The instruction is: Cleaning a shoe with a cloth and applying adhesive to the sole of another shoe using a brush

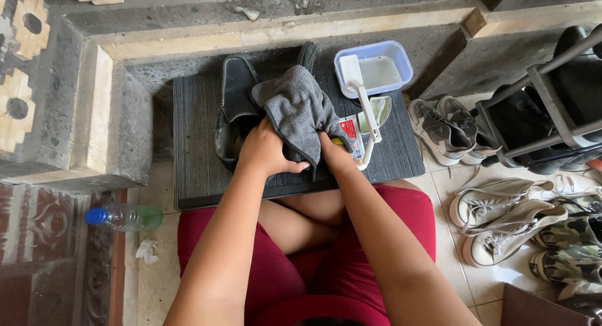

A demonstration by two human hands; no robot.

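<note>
Both hands point(295, 153) grip a grey cloth point(298, 110) beside a red-labelled tube point(352, 135).

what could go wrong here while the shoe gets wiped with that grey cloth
The white brush leans half out of the plastic tub of cloudy liquid, close to the right hand; a nudge of the handle could tip the tub onto the dark mat. The grey cloth drapes loosely over the black shoe, so its free end might drag into the tube beside it. The left hand steadies the shoe only at one end, so it may slide.
</note>
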